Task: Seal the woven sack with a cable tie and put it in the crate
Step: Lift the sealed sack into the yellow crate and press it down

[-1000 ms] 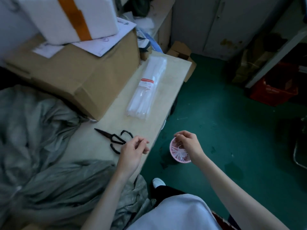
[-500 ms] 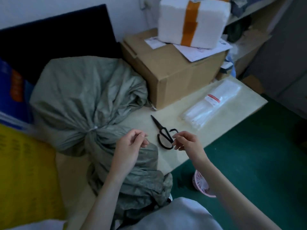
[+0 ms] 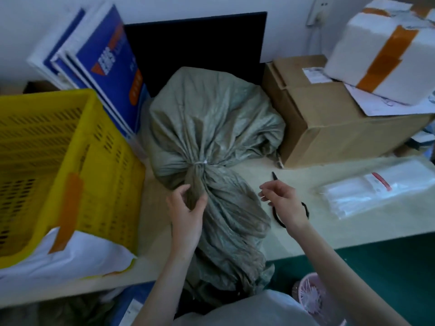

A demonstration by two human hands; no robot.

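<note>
Left hand closes thumb and fingers around the gathered neck of the woven sack, just below the white cable tie already cinched there. I see my right hand hovering apart from the neck, fingers loosely curled and pinched toward each other; whether it holds anything I cannot tell. The sack lies on the table, its bulk against the cardboard box, with the yellow crate just beside it to my left.

My worry is the lift. A one-handed grip on the loose fabric below the tie, I judge, could let the weave slide through my fingers and drop the load short of the crate. Hauling on the neck might also strain the tie if it isn't fully tight. The scissors lie near the sack, partly under my right hand, and a swinging sack could sweep them off the edge.
</note>
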